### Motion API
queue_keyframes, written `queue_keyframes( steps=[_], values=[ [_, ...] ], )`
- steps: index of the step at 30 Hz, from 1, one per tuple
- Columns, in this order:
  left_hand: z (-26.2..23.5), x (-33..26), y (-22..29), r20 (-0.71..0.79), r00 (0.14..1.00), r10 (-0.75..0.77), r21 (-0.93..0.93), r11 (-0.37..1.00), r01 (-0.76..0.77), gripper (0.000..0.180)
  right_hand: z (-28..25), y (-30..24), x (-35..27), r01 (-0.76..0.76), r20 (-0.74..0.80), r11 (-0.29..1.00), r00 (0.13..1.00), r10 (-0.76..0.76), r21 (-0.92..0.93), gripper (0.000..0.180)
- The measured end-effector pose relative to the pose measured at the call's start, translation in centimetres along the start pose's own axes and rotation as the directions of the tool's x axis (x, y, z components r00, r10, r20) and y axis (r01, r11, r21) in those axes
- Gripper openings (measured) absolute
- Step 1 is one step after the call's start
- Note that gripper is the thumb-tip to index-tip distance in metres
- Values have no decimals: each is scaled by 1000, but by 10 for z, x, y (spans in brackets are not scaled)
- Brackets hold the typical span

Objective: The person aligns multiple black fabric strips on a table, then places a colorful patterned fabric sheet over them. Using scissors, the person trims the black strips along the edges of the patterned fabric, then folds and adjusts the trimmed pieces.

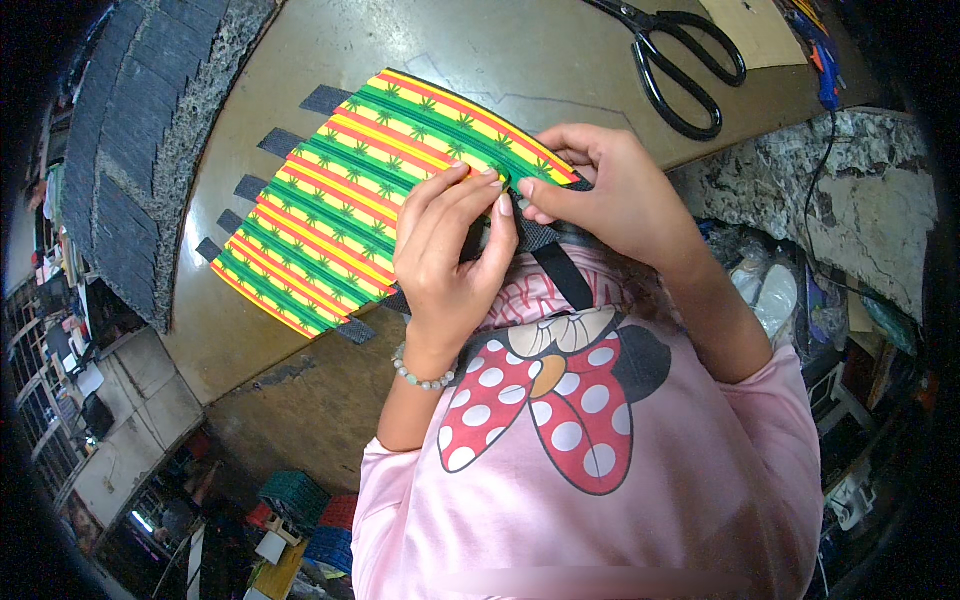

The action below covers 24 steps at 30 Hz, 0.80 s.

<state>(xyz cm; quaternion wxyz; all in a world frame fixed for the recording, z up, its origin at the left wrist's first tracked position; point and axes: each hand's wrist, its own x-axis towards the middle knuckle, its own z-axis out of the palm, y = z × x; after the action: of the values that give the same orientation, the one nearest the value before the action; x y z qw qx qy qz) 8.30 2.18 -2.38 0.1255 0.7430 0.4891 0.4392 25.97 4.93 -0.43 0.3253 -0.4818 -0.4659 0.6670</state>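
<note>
A fan-shaped panel with green, yellow and red stripes and a leaf print lies on the table, its right end raised in my hands. Short black strap ends stick out along its left side, and more black webbing shows at its near edge. My left hand, a bead bracelet at its wrist, is closed with the fingertips pinched at the panel's near right edge. My right hand grips the right corner between thumb and fingers. A black strap hangs from that end against my pink shirt. The fingers partly hide the pinched spot.
Large black-handled scissors lie at the far right of the table. Beside them are a tan sheet and a blue-handled tool. A thick dark slab borders the left. Plastic-wrapped items sit at lower right.
</note>
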Motion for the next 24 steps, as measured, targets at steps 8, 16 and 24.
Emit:
queue_keyframes(
  steps=[8,16,24],
  values=[
    [3,2,3,3,994,-110,12,994,110,12,-2,-1,0,-25,19,999,1000,25,43,27],
    [5,0,-2,-17,997,-70,-15,997,70,7,0,0,-3,-12,0,998,1000,12,55,29],
    [7,-3,-4,-28,1000,-11,1,1000,11,11,6,0,-7,79,-98,993,991,-87,-91,26]
  ],
)
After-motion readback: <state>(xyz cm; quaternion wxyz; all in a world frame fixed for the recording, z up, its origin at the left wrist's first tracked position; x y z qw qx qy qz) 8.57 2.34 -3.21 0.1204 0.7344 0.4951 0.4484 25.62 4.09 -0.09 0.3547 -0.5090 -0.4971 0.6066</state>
